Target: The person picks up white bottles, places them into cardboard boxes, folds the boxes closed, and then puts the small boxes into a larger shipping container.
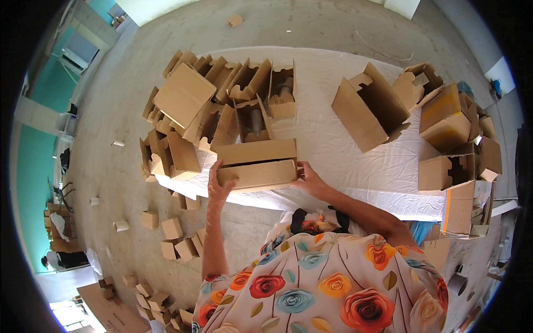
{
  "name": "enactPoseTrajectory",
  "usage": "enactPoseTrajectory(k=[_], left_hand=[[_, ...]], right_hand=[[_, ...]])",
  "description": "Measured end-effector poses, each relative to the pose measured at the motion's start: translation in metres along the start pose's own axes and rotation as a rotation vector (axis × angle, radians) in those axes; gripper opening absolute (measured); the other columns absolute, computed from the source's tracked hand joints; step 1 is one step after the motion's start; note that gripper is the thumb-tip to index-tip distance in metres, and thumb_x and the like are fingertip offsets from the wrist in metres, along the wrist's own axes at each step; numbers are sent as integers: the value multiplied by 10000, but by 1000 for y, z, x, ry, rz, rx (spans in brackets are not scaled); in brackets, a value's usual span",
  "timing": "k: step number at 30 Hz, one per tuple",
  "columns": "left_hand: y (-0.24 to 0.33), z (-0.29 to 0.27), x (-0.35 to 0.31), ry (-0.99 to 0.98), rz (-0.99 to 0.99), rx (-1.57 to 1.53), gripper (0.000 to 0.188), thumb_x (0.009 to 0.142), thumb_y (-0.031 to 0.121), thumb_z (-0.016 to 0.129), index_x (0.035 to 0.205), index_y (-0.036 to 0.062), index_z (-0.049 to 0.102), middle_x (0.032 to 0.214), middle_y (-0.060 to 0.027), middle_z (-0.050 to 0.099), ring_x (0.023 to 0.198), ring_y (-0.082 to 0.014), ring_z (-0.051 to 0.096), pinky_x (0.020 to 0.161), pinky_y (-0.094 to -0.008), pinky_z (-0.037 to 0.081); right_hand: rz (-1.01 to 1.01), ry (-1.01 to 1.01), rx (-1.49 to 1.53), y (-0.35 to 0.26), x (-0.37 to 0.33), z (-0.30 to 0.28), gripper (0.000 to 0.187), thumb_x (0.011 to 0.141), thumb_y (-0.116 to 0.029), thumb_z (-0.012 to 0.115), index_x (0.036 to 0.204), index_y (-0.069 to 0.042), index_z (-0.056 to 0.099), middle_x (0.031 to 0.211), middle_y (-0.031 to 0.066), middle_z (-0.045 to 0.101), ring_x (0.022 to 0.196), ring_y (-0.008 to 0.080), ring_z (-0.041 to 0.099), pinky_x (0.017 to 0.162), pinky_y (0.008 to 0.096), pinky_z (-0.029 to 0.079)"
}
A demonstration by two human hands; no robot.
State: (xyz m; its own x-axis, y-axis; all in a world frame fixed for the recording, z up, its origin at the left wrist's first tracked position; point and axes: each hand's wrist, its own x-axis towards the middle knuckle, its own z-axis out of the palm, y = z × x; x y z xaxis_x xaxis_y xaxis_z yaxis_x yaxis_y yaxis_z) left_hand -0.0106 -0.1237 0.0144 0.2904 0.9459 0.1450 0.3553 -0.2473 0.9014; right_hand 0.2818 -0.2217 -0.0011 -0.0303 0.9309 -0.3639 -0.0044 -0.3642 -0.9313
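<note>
Brown oblong cardboard box, a dark gap running along its top, is held by both ends at the near edge of a surface covered in wrinkled white sheeting. Its left end is gripped by the bare left hand, thumb pressed on the near panel and fingers curled round the corner, while its right end is clasped between bent fingers and thumb of the bare right hand. Open brown cardboard boxes are clustered at left; a larger open brown carton is set apart at right.
</note>
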Motion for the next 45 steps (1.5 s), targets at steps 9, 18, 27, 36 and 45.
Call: enactPoseTrajectory(k=[9,18,27,36,45], left_hand=[[-25,1,-5,176,-81,110,751,775,195,675,1387,88,252,1314,-182,386,1199,-313,395,994,-399,343],[-12,53,-54,587,-640,-646,1038,723,326,752,1411,328,-25,1477,-94,13,1309,-346,215,933,-641,263],[-42,-1,-32,233,-611,-749,657,786,252,692,1332,134,345,1159,-52,511,1084,-175,495,762,-383,513],[27,10,-106,393,-380,-604,754,777,216,708,1378,71,275,1206,-87,494,1089,-185,473,888,-320,410],[130,-30,-54,573,-134,-429,789,768,209,697,1392,47,242,1135,-83,485,977,-173,487,825,-303,426]], right_hand=[[-13,49,-177,2,16,19,814,673,-150,759,1279,-3,236,1072,172,508,1015,249,519,918,367,400],[-130,-17,-227,17,29,10,1078,665,-218,778,1403,-38,13,1320,255,295,1237,330,347,952,380,395],[-40,-303,-253,-63,29,-6,1106,623,-178,753,1425,-68,0,1434,217,153,1308,355,218,1090,402,190],[-305,-528,-328,-20,-24,4,971,678,-150,706,1426,-61,92,1452,195,157,1348,312,171,1096,369,168],[-577,-354,-418,-146,-37,6,876,741,-84,689,1424,-100,142,1444,182,216,1335,316,232,1088,386,239]])
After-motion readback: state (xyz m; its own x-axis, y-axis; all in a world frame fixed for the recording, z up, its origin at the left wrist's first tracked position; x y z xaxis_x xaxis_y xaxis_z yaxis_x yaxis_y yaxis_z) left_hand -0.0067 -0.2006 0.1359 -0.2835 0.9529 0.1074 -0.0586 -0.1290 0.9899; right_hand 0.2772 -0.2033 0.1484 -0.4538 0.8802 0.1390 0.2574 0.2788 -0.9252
